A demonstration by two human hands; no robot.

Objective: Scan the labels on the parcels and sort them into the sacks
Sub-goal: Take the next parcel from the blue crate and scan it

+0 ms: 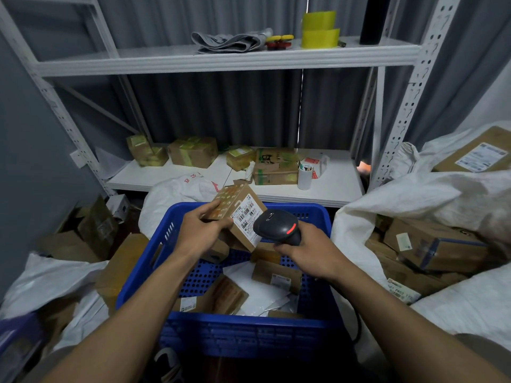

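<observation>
My left hand [201, 230] grips a small brown cardboard parcel [237, 210] above the blue plastic crate [193, 330], its white barcode label facing up and right. My right hand [307, 251] holds a black handheld scanner [276, 226] with a red light, its head right beside the label. Several more parcels and white mailers [257, 291] lie in the crate. White woven sacks stand around: one on the right [414, 200] full of brown boxes, one on the left [47, 280], one behind the crate [171, 194].
A white metal shelf rack [221, 62] stands behind, its lower shelf carrying several taped boxes [193, 153] and a white cup [305, 178]. Yellow tape rolls [319, 30] sit on the upper shelf. Loose cardboard boxes [91, 233] lie on the floor at left.
</observation>
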